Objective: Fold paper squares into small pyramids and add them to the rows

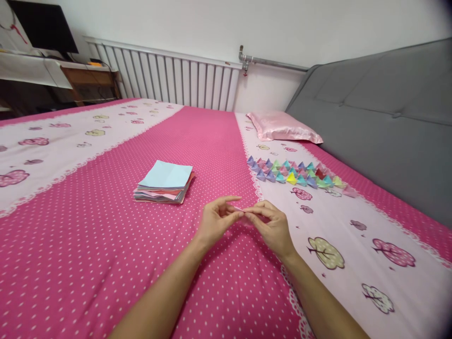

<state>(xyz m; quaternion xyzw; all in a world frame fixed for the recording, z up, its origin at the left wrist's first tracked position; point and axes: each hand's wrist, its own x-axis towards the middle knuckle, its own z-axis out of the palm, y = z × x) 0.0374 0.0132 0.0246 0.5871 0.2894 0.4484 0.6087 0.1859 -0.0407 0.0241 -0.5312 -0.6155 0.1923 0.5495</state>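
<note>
My left hand (216, 219) and my right hand (271, 226) meet fingertip to fingertip just above the pink dotted bedsheet (106, 245). Both pinch a small pink folded paper piece (243, 210), mostly hidden by the fingers. A stack of coloured square papers (165, 181), light blue on top, lies to the left beyond my left hand. Several small folded paper shapes (294, 173) in mixed colours lie in rows to the right beyond my right hand.
A pink satin pillow (282, 127) rests by the grey padded headboard (381, 117) on the right. A white radiator (165, 77) runs along the far wall. A wooden desk with a dark screen (45, 28) stands at the far left.
</note>
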